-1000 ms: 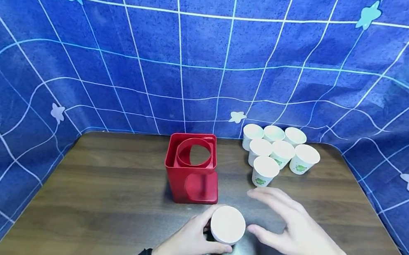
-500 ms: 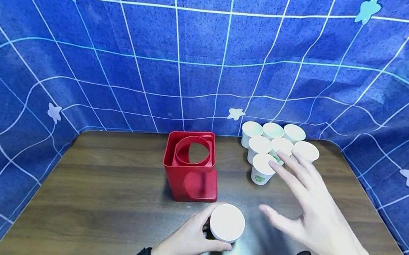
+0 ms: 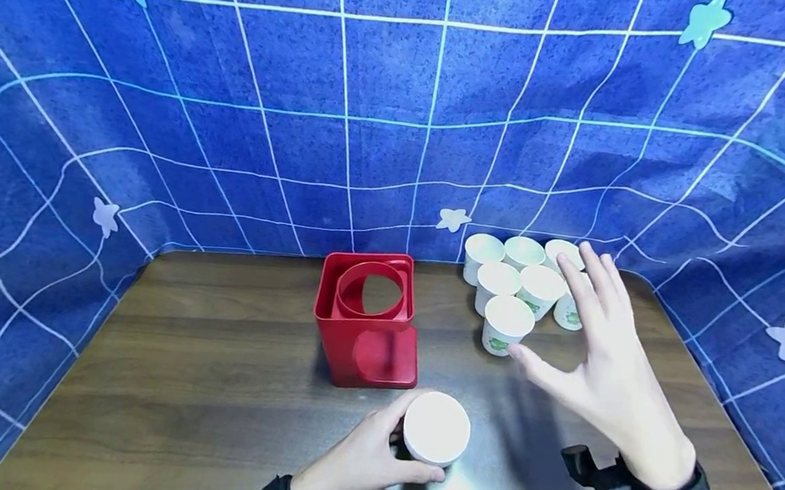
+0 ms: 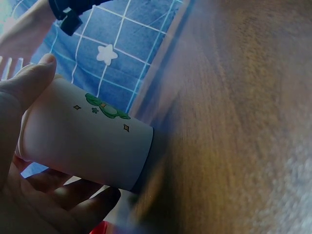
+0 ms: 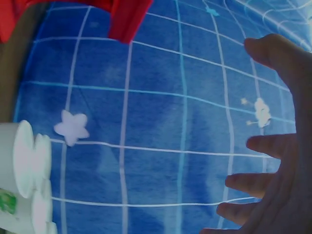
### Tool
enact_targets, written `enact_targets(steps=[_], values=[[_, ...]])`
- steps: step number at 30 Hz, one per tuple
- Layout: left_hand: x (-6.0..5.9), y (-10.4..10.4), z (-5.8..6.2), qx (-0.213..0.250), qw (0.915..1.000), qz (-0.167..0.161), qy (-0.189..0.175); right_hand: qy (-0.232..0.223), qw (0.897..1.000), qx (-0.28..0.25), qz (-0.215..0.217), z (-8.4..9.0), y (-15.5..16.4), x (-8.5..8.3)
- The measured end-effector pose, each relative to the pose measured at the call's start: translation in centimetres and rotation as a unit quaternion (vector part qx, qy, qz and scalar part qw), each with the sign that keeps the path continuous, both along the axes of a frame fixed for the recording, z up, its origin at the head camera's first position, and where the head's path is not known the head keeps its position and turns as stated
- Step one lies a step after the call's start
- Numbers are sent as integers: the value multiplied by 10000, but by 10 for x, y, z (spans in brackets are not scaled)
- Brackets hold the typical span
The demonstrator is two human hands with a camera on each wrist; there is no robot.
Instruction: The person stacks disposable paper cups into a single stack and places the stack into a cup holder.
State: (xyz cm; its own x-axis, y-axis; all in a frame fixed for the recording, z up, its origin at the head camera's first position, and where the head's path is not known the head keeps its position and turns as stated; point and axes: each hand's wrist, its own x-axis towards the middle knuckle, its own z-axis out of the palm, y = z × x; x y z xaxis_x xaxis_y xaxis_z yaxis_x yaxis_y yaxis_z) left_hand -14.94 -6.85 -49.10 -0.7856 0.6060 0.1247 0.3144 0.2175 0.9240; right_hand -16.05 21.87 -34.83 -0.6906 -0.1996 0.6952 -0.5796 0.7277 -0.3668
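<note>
My left hand (image 3: 370,458) holds a white paper cup (image 3: 436,428) near the table's front, thumb on one side and fingers round the other. In the left wrist view this cup (image 4: 87,131) tapers toward the tabletop and bears a green printed figure. My right hand (image 3: 603,363) is raised, fingers spread, over the right side of a cluster of white paper cups. The thumb tip appears beside the front cup (image 3: 508,325) in the head view; contact cannot be made out. Nothing lies between the right fingers in the right wrist view. The hand partly hides the rightmost cup (image 3: 567,311).
A red square stand (image 3: 363,354) with a round ring in its top stands left of the cups. More cups (image 3: 483,258) stand close together at the back right. The wooden table (image 3: 209,353) meets a blue patterned cloth (image 3: 266,144) behind and at the sides.
My right hand has moved up and away from beside the held cup, toward the cup cluster, with its fingers spread. The left hand and its paper cup have stayed in place.
</note>
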Motion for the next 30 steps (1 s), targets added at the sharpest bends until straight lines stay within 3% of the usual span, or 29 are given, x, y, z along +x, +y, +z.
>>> enact_targets(steps=[8, 16, 22, 30], values=[[3, 0, -1, -20, 10000, 39, -9, -679, 9942, -827, -143, -21, 13, -23], [6, 1, -1, -39, 9999, 69, -123, -2157, 9582, -1878, -120, -39, 29, -44], [7, 1, -1, -62, 9999, 105, -66, -2633, 9483, -1747, -290, -52, 32, -54], [7, 2, -1, -81, 9999, 106, -51, -3020, 9459, -1064, -531, -75, 31, -65]])
